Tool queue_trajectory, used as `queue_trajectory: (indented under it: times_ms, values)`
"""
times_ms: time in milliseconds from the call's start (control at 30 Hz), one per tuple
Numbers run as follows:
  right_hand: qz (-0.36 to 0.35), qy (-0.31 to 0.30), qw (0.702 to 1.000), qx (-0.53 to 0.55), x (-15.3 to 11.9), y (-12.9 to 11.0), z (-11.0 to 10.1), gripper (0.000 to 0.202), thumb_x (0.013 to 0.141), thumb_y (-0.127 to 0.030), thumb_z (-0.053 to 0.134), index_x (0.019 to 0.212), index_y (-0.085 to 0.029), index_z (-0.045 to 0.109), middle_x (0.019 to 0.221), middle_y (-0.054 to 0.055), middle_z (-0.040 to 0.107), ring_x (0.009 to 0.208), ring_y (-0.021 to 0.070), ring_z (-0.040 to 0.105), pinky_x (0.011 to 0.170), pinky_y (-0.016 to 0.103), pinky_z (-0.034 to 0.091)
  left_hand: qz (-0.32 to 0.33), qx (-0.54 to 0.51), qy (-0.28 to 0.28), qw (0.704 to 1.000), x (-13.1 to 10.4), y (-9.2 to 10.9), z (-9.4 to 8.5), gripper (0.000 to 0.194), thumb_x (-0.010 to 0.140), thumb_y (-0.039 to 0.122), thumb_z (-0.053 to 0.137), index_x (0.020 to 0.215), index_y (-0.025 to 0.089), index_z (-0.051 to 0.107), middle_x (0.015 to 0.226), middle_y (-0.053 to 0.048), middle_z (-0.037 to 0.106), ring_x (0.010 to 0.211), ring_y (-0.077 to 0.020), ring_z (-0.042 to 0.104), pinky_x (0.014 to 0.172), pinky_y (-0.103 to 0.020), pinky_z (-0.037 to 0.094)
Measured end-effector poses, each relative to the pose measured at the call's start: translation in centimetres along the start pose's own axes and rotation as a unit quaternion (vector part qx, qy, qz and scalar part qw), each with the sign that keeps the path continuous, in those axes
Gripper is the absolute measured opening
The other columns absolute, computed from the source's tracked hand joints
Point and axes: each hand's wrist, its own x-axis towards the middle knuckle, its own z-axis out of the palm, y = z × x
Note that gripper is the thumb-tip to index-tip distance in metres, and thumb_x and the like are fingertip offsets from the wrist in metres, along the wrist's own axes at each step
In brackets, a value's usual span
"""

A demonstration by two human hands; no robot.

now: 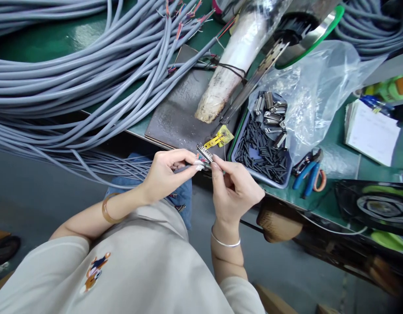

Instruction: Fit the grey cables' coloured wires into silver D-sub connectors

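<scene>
Both hands meet at the bench's front edge around a metal multi-pin connector (205, 153) with thin coloured wires at its side. My left hand (170, 172) is closed, its thumb and forefinger pinching the wired end of a grey cable. My right hand (235, 183) is closed too, thumb and forefinger pressed together at the connector's right end. Just beyond the fingertips lies a yellow clip-like piece (215, 140) on a dark mat (175, 117). Whatever sits deep between the fingertips is too small to make out.
Grey cables (90, 83) with stripped ends cover the left side. A plastic-wrapped fume duct (227, 78) slants over the mat. A tray (232, 152) holds black sleeves and connectors. Blue-handled pliers (309, 176), a paper pad (371, 131) and a small black fan (377, 205) lie right.
</scene>
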Motion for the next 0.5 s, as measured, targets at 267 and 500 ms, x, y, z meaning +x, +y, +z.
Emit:
queue_trajectory:
  times_ms: [267, 500]
  values:
    - [-0.095, -0.083, 0.991, -0.045, 0.53, 0.67, -0.93, 0.013, 0.094, -0.022, 0.068, 0.104, -0.026, 0.076, 0.073, -0.002, 0.074, 0.052, 0.0091, 0.06, 0.055, 0.024, 0.046, -0.003, 0.031, -0.002, 1.0, 0.29, 0.18, 0.18, 0.016, 0.081, 0.027, 0.077, 0.077, 0.013, 0.073, 0.077, -0.005, 0.071, 0.065, -0.0092, 0.059, 0.058, -0.019, 0.046]
    - [0.003, 0.112, 0.99, 0.082, 0.68, -0.02, -0.88, 0.01, 0.096, -0.037, 0.065, 0.096, -0.028, 0.067, 0.058, -0.007, 0.053, 0.038, 0.0078, 0.042, 0.041, 0.025, 0.03, -0.03, 0.021, 0.04, 0.999, 0.62, 0.37, 0.24, 0.016, 0.08, 0.028, 0.078, 0.076, 0.013, 0.074, 0.073, -0.005, 0.07, 0.057, -0.0067, 0.052, 0.049, -0.018, 0.038]
